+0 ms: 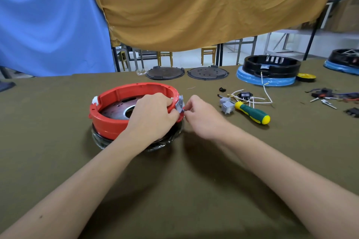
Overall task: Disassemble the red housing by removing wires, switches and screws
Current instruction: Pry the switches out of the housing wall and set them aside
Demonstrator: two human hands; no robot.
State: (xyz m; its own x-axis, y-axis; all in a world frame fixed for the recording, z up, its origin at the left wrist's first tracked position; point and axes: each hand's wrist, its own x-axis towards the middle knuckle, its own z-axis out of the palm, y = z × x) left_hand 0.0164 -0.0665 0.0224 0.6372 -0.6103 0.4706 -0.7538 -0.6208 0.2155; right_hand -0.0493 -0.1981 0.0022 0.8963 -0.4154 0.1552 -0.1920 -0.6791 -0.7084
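The round red housing (108, 120) sits on the olive cloth left of centre, a metal plate with a hole visible inside it. A grey switch (179, 104) sticks out of its right wall. My left hand (153, 112) curls over the right rim and grips the housing beside the switch. From the right, my right hand (202, 114) pinches the lower end of the grey switch with its fingertips. Loose grey switches (226, 105) and white wires (252, 100) lie further right.
A green-and-yellow screwdriver (252, 112) lies right of my hands. Two dark round plates (165, 72) rest at the table's far edge. A black housing on a blue base (272, 70) stands back right, with a yellow tape roll (306, 77) and small parts (330, 95) nearby.
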